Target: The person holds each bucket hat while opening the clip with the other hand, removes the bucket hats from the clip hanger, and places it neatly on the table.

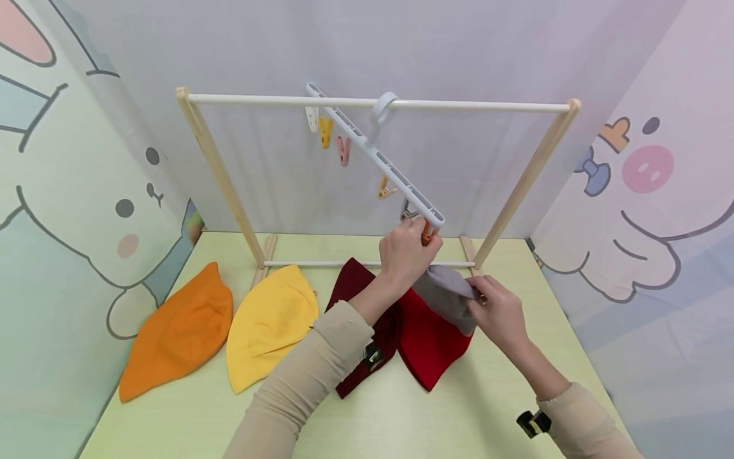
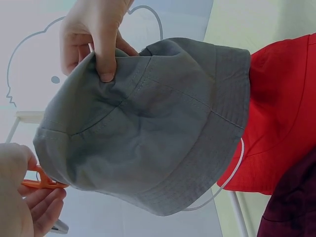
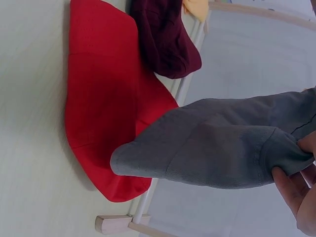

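Observation:
My left hand pinches an orange clothespin under the near end of a pale blue clip hanger. A grey bucket hat hangs just below, its crown edge at the clothespin's tip; whether the clothespin bites the fabric I cannot tell. On the right, my right hand holds that hat, thumb and fingers pinching the cloth. Behind the grey hat lies a red hat on the table. Partly hidden by my left forearm is a dark maroon hat.
A rack with a white top rail and wooden legs carries the hanger by its hook. Several other clothespins dangle from the hanger, including a yellow clothespin. A yellow hat and an orange hat lie at left.

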Demonstrator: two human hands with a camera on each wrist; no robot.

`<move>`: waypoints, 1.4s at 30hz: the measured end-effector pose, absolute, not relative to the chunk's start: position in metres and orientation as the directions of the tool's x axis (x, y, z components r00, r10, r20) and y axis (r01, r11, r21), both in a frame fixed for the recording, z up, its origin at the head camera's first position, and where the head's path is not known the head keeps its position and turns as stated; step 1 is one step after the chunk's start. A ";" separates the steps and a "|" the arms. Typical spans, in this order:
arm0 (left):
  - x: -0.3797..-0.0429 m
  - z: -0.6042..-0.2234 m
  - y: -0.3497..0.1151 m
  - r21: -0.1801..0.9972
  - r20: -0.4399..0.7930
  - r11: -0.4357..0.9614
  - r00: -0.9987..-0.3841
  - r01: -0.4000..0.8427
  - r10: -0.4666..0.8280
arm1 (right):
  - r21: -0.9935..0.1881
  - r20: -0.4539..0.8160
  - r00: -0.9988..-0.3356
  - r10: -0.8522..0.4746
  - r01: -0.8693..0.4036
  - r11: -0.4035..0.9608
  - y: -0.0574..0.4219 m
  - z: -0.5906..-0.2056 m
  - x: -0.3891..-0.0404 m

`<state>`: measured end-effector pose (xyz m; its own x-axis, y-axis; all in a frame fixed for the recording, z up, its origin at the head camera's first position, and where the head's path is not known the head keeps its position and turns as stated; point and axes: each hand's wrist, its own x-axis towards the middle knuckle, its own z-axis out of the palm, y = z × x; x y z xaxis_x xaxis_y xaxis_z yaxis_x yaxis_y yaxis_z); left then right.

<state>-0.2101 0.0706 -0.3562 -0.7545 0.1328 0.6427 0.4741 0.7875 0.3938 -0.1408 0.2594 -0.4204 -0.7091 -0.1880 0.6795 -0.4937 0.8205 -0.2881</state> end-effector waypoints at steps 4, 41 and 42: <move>-0.210 -0.356 0.071 0.401 0.654 0.787 -0.748 0.469 0.113 | -0.302 0.678 -0.714 -0.173 -0.486 0.820 0.262 -0.420 -0.141; -0.208 -0.354 0.067 0.464 0.639 0.727 -0.760 0.506 0.121 | -0.288 0.675 -0.731 -0.099 -0.385 0.877 0.280 -0.417 -0.140; -0.208 -0.354 0.067 0.465 0.636 0.725 -0.762 0.507 0.125 | -0.294 0.667 -0.739 -0.091 -0.373 0.880 0.281 -0.416 -0.140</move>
